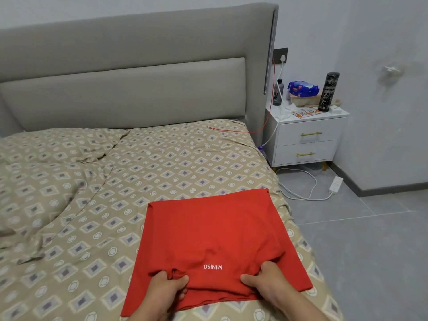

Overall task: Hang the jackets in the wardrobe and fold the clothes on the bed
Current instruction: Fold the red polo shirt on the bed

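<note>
Both hands pinch red shirt.

Left hand and right hand lie side by side, fingers pinching the red garment.

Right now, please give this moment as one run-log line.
step: fold | left hand: grips red garment near edge | right hand: grips same edge | garment: on bed
</note>
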`<state>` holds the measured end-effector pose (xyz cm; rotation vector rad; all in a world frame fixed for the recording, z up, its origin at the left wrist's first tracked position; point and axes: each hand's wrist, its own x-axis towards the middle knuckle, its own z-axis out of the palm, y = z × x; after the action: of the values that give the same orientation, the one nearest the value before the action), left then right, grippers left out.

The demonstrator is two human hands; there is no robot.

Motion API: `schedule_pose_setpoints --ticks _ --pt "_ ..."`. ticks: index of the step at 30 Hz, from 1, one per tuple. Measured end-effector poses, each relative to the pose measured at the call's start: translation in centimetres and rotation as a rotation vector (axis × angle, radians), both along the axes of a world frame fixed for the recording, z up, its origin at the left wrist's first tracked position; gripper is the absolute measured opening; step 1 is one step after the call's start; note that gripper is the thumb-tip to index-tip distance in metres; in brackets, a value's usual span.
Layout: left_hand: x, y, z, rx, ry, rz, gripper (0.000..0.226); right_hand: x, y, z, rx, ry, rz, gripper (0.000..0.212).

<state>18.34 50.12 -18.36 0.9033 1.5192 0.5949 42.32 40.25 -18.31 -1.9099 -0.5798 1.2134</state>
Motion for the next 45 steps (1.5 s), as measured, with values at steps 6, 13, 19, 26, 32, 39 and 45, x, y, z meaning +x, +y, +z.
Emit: schedule_pose_setpoints --ticks 6,13,19,26,32,39,45 --pt "-0.5 -0.5 0.9 -0.303 0.019 -0.051 0.013 -0.2 0.2 0.0 0.005 0.122 -0.302 0.022" --pt "-0.8 -0.3 2.7 0.251 0.857 -0.486 0.043 -0.4 -2.0 0.9 -0.073 -0.874 0.165 0.043" --pt "0.2 0.6 0.6 0.782 0.969 -0.864 0.077 2.0 0.6 0.8 0.019 -1.145 0.498 0.067" --pt "0.2 1.3 -2.7 0.475 1.130 -1.074 0.089 4.2 -1.1 -4.0 -0.055 -1.018 0.360 0.072" --pt "1.0 1.5 -2.9 0.441 1.120 -1.005 0.071 4.9 -1.3 -1.9 0.021 -0.749 -0.234 0.035" --pt "6.1 1.3 0.6 0.521 1.215 -0.922 0.057 5.2 -1.4 -0.1 0.048 -0.416 -0.241 0.016" --pt "16.9 1.1 4.7 0.796 0.559 -0.826 0.026 1.9 -0.8 0.0 0.302 -0.384 -0.218 0.027"
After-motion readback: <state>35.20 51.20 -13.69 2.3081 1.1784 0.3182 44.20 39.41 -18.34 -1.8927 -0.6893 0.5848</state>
